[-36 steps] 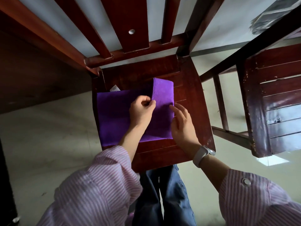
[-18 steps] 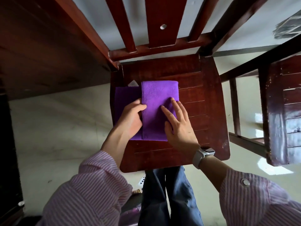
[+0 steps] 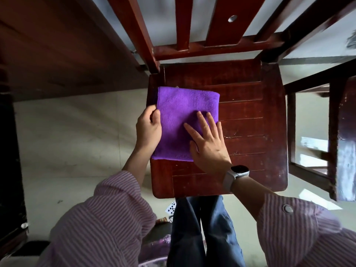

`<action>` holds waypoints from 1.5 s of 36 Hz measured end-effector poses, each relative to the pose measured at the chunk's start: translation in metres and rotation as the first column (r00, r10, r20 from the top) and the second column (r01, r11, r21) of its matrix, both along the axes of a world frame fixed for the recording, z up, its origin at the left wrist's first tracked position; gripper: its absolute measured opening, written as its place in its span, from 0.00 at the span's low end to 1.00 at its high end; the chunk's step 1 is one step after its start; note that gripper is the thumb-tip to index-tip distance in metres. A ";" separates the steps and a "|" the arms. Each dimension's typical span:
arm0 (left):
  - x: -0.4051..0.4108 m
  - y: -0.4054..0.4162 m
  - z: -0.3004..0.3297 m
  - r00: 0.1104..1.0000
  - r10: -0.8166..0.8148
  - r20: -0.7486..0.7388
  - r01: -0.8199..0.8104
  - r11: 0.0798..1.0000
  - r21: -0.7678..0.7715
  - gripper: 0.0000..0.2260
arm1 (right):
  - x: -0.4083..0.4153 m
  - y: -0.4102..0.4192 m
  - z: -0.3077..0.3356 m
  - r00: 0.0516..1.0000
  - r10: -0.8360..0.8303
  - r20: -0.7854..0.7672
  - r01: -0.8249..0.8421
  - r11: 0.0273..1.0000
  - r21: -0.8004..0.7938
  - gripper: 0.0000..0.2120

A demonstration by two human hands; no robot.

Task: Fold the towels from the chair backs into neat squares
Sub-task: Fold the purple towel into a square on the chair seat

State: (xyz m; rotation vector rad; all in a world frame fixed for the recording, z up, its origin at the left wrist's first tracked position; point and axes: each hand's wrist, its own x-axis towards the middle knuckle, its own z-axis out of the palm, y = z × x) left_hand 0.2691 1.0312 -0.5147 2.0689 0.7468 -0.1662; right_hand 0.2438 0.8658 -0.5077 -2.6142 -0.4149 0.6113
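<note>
A purple towel [image 3: 183,108] lies folded into a rough square on the left half of a dark red wooden chair seat [image 3: 250,112]. My left hand [image 3: 148,130] grips the towel's left edge, thumb on top and fingers curled round it. Flat on the towel's lower right part rests my right hand [image 3: 206,139], fingers straight and spread, a watch on its wrist. The towel's left edge reaches the seat's left rim.
The chair back's slats [image 3: 221,22] rise beyond the seat. A second wooden chair [image 3: 342,141] stands at the right. A dark wooden table side [image 3: 57,45] runs along the upper left. A playing card [image 3: 171,208] lies on the pale floor near my legs.
The towel's right half was folded over to the left, leaving a smaller square. My left hand moved to the left edge and took hold of it; my right hand stays flat on top.
</note>
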 end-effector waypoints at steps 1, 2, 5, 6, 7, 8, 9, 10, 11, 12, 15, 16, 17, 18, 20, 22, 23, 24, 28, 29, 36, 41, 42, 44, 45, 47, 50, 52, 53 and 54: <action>-0.002 0.001 -0.001 1.000 0.006 -0.004 -0.006 1.000 0.011 0.12 | 0.000 0.001 0.000 1.000 0.005 0.008 -0.005 1.000 -0.004 0.25; -0.003 0.003 -0.002 1.000 0.016 -0.019 -0.016 1.000 0.018 0.12 | -0.001 0.002 -0.001 1.000 0.010 0.013 -0.010 1.000 -0.008 0.25; -0.008 0.006 -0.004 0.993 0.042 -0.108 -0.044 0.999 -0.015 0.13 | -0.002 0.006 -0.005 0.999 0.026 0.030 -0.025 0.999 -0.027 0.24; -0.009 0.006 -0.004 0.990 0.040 -0.136 -0.045 0.998 -0.035 0.13 | -0.002 0.007 -0.006 0.999 0.029 0.031 -0.028 0.999 -0.033 0.24; -0.012 0.005 -0.003 0.987 0.026 -0.159 -0.034 0.998 -0.048 0.12 | -0.003 0.007 -0.007 0.999 0.032 0.032 -0.031 0.999 -0.039 0.25; -0.014 0.005 -0.003 0.984 0.009 -0.180 -0.018 0.999 -0.048 0.11 | -0.003 0.008 -0.009 0.999 0.035 0.033 -0.034 0.998 -0.045 0.25; -0.018 0.004 -0.002 0.981 -0.012 -0.196 0.004 0.999 -0.038 0.12 | -0.003 0.008 -0.010 0.999 0.038 0.035 -0.036 0.998 -0.051 0.25; -0.023 0.004 -0.001 0.979 -0.044 -0.201 0.041 0.999 -0.017 0.15 | -0.003 0.009 -0.011 0.999 0.041 0.036 -0.039 0.998 -0.055 0.25; -0.028 0.005 -0.001 0.976 -0.087 -0.198 0.092 0.996 0.013 0.17 | -0.004 0.009 -0.012 0.998 0.045 0.037 -0.043 0.997 -0.058 0.25; -0.033 0.006 0.000 0.975 -0.130 -0.181 0.141 0.989 0.048 0.17 | -0.004 0.009 -0.012 0.998 0.051 0.039 -0.048 0.997 -0.062 0.25; -0.042 0.009 -0.002 0.973 -0.200 -0.114 0.215 0.966 0.143 0.13 | -0.004 0.009 -0.014 0.995 0.072 0.063 -0.066 0.995 -0.081 0.25; -0.044 0.009 -0.003 0.970 -0.218 -0.106 0.235 0.952 0.195 0.13 | -0.005 0.009 -0.014 0.994 0.080 0.078 -0.073 0.993 -0.087 0.24; -0.046 0.009 -0.005 0.966 -0.237 -0.102 0.256 0.932 0.258 0.14 | -0.005 0.009 -0.014 0.991 0.092 0.097 -0.083 0.992 -0.098 0.24; -0.047 0.008 -0.006 0.963 -0.247 -0.104 0.268 0.911 0.314 0.15 | -0.005 0.010 -0.015 0.987 0.107 0.116 -0.094 0.989 -0.110 0.24; -0.049 0.008 -0.009 0.959 -0.247 -0.138 0.281 0.881 0.380 0.16 | -0.005 0.009 -0.018 0.979 0.139 0.146 -0.119 0.984 -0.136 0.24; -0.049 0.009 -0.014 0.950 -0.245 -0.191 0.304 0.861 0.408 0.15 | -0.006 0.008 -0.022 0.968 0.179 0.177 -0.148 0.974 -0.171 0.24; -0.049 0.010 -0.017 0.951 -0.235 -0.201 0.300 0.855 0.422 0.15 | -0.007 0.008 -0.024 0.961 0.199 0.193 -0.162 0.968 -0.189 0.24; -0.048 0.010 -0.018 0.958 -0.217 -0.188 0.279 0.859 0.429 0.16 | -0.007 0.007 -0.025 0.955 0.213 0.208 -0.171 0.965 -0.200 0.24; -0.042 0.012 -0.017 0.967 -0.254 -0.006 0.221 0.829 0.514 0.15 | -0.005 0.008 -0.020 0.947 0.186 0.262 -0.147 0.976 -0.160 0.24; -0.040 0.012 -0.017 0.956 -0.294 0.015 0.237 0.798 0.554 0.15 | -0.004 0.008 -0.018 0.946 0.165 0.278 -0.129 0.981 -0.144 0.24; -0.013 0.003 -0.025 0.742 -0.668 -0.061 0.549 0.553 0.627 0.22 | 0.025 0.017 -0.026 0.931 0.073 0.358 -0.011 0.985 -0.173 0.25; -0.009 0.006 -0.046 0.719 -0.677 -0.157 0.619 0.521 0.587 0.24 | 0.032 0.010 -0.049 0.923 0.129 0.363 -0.045 0.972 -0.231 0.25; -0.011 0.007 -0.049 0.721 -0.672 -0.170 0.624 0.522 0.581 0.25 | 0.031 0.006 -0.053 0.921 0.138 0.365 -0.051 0.970 -0.237 0.25; -0.012 0.006 -0.053 0.732 -0.659 -0.175 0.615 0.527 0.586 0.25 | 0.031 0.003 -0.058 0.918 0.146 0.368 -0.061 0.970 -0.235 0.25; -0.012 0.005 -0.054 0.736 -0.654 -0.174 0.609 0.529 0.591 0.25 | 0.031 0.003 -0.059 0.919 0.143 0.368 -0.058 0.971 -0.231 0.25; -0.012 0.004 -0.054 0.739 -0.649 -0.181 0.608 0.525 0.596 0.26 | 0.031 0.004 -0.059 0.921 0.138 0.363 -0.057 0.973 -0.226 0.25; -0.011 0.004 -0.050 0.728 -0.652 -0.212 0.628 0.509 0.589 0.26 | 0.032 0.003 -0.055 0.925 0.146 0.350 -0.066 0.971 -0.229 0.25; -0.009 0.004 -0.045 0.716 -0.656 -0.239 0.648 0.497 0.577 0.26 | 0.032 0.003 -0.050 0.931 0.148 0.332 -0.074 0.971 -0.226 0.25; -0.008 0.004 -0.042 0.709 -0.660 -0.249 0.658 0.492 0.570 0.26 | 0.031 0.003 -0.046 0.937 0.141 0.318 -0.072 0.973 -0.219 0.25; -0.006 0.004 -0.039 0.703 -0.666 -0.250 0.663 0.487 0.568 0.26 | 0.028 0.003 -0.041 0.944 0.125 0.305 -0.063 0.976 -0.206 0.26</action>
